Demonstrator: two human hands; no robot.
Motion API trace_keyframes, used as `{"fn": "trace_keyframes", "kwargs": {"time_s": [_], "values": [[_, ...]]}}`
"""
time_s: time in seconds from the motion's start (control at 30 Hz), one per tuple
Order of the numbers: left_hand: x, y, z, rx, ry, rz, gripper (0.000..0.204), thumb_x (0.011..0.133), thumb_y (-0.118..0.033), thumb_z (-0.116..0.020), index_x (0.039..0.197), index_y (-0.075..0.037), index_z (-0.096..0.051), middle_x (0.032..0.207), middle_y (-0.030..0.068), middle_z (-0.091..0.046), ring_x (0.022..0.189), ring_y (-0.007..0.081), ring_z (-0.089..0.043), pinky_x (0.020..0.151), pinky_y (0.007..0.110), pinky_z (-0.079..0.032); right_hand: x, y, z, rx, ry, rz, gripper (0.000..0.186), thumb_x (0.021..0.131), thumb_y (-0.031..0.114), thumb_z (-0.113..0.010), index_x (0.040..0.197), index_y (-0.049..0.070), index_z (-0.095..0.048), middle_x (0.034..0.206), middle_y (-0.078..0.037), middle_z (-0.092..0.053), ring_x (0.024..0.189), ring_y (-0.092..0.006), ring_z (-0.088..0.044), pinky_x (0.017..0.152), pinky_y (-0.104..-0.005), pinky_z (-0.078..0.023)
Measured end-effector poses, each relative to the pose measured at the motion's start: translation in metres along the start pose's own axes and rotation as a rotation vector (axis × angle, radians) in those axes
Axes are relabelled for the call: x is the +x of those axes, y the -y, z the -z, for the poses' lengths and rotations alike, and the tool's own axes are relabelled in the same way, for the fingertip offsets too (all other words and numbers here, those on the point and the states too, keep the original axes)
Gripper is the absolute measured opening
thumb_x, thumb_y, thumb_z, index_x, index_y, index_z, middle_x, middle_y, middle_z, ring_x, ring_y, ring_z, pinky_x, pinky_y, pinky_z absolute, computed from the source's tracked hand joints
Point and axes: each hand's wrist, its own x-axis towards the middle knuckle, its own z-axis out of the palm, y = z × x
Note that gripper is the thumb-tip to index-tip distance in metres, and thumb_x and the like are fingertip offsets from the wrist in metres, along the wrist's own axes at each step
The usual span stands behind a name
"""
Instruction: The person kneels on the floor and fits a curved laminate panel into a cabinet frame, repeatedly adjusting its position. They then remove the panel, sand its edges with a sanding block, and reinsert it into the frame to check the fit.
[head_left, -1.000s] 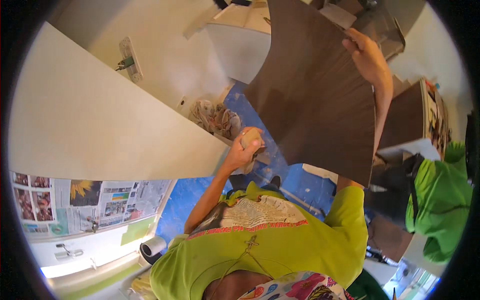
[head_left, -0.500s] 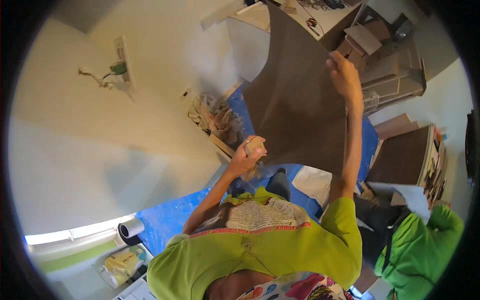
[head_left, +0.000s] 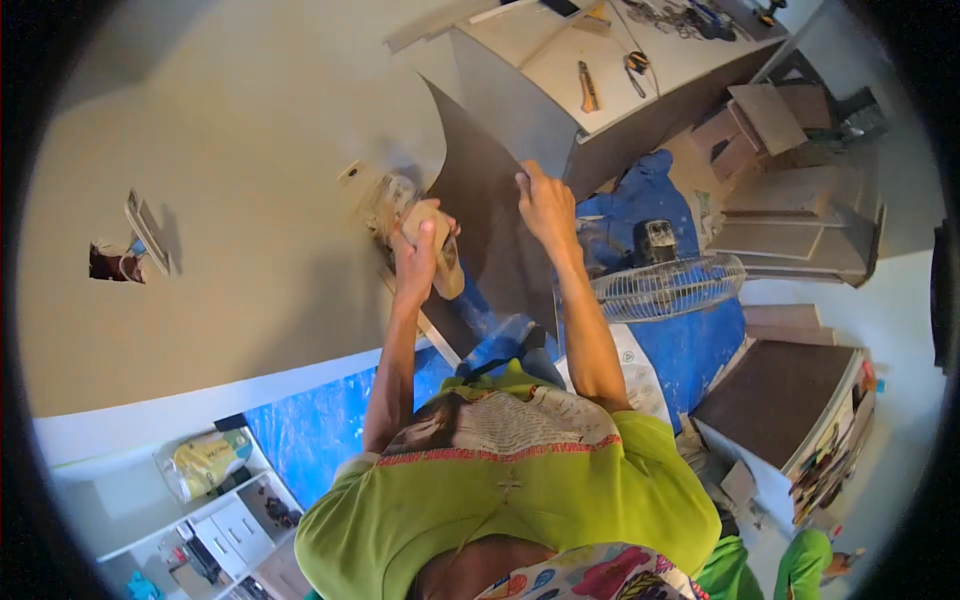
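A thin, flexible dark brown sheet (head_left: 482,190) stands upright in front of me, its upper corner curling near the wall. My right hand (head_left: 548,208) is closed on its right edge, fingers wrapped over the rim. My left hand (head_left: 415,258) is closed around a tan, block-like piece (head_left: 427,222), thumb across its face; a longer tan part hangs below the fingers. I cannot make out what exactly that piece is. It is beside the sheet's left edge, and I cannot tell whether they touch.
A white-topped table (head_left: 500,45) at the back holds a utility knife (head_left: 588,88) and a tape measure (head_left: 637,63). To the right are a wire-caged fan (head_left: 668,288), stacked boards (head_left: 770,115) and a brown-topped cabinet (head_left: 775,400). Blue sheeting (head_left: 320,430) covers the floor. Another person's green trousers (head_left: 803,565) show lower right.
The brown sheet and both hands have shifted left in view, and the right hand has come lower. The table tools and the fan are now uncovered. The other person has moved lower.
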Motion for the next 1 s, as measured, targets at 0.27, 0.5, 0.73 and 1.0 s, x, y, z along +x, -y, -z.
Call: {"fn": "trace_keyframes", "kwargs": {"time_s": [0.27, 0.5, 0.73, 1.0], "values": [[0.057, -0.024, -0.025, -0.101, -0.115, -0.026, 0.05, 0.104, -0.038, -0.051, 0.131, 0.004, -0.052, 0.098, 0.0121, -0.067, 0.093, 0.0215, -0.067, 0.087, 0.037, -0.055, 0.019, -0.04, -0.029, 0.016, 0.062, -0.026, 0.021, 0.1, 0.022, -0.058, 0.118, 0.012, -0.061, 0.084, -0.024, -0.07, 0.083, -0.0467, -0.067, 0.071, -0.0569, -0.051], [0.204, -0.03, -0.046, -0.504, -0.109, -0.006, 0.054, 0.106, -0.046, -0.04, 0.134, 0.0, -0.052, 0.105, 0.0129, -0.065, 0.099, 0.0267, -0.066, 0.087, 0.041, -0.056, 0.044, -0.065, -0.059, -0.03, 0.043, -0.062, 0.02, 0.1, 0.022, -0.058, 0.117, 0.013, -0.062, 0.083, -0.024, -0.07, 0.082, -0.0471, -0.067, 0.071, -0.0571, -0.051], [0.407, 0.024, -0.11, -0.85, -0.084, 0.113, 0.071, 0.1, -0.062, -0.048, 0.132, 0.001, -0.049, 0.11, 0.0154, -0.063, 0.097, 0.0326, -0.064, 0.086, 0.049, -0.057, 0.083, -0.079, -0.082, -0.04, 0.026, -0.143, 0.019, 0.1, 0.021, -0.057, 0.116, 0.012, -0.062, 0.082, -0.025, -0.069, 0.08, -0.0474, -0.067, 0.071, -0.0574, -0.052], [0.543, 0.166, -0.196, -0.549, 0.122, 0.383, 0.065, 0.098, -0.062, -0.054, 0.128, -0.004, -0.051, 0.122, 0.0143, -0.06, 0.107, 0.0333, -0.063, 0.089, 0.053, -0.055, 0.122, -0.104, -0.151, -0.076, 0.092, -0.184, 0.025, 0.098, 0.017, -0.057, 0.122, 0.014, -0.059, 0.093, -0.022, -0.071, 0.083, -0.0435, -0.069, 0.072, -0.055, -0.054]]}}
